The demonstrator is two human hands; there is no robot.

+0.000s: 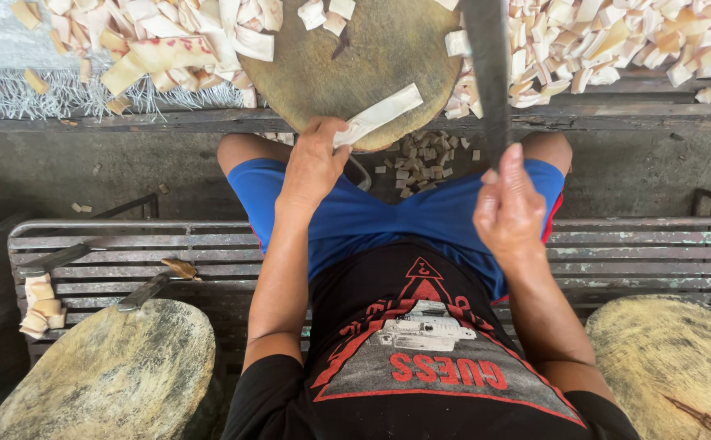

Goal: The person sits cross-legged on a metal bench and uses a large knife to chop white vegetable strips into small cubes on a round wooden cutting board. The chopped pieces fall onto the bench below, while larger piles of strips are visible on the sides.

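At nine o'clock a pile (pixel 160 49) of pale cut strips lay on the ledge (pixel 127 121), and lower left a spare block (pixel 111 379) sat beside the bench (pixel 86 244), with two knives (pixel 62 257) resting on the slats and a few stacked pieces (pixel 39 314) nearby. Moving toward centre, the left hand (pixel 314 163) was closed around one end of a long pale strip (pixel 380 114), pinching it flat so that it reached toward two o'clock across the near rim of the round chopping block (pixel 355 57). Small diced bits (pixel 420 159) lay on the floor just under the block at six o'clock from it. To the right, the right hand (pixel 508 208) was clamped on the handle of a cleaver (pixel 487 73), its dark blade raised and pointing to twelve o'clock, clear of the wood. A second heap (pixel 616 41) of cut pieces filled the one-o'clock corner, and another block (pixel 681 367) showed at four o'clock. The step in hand looked like chopping the strip into short pieces; the next move seemed to call for bringing the blade down across the strip beyond the left fingers, with the strip fed forward.
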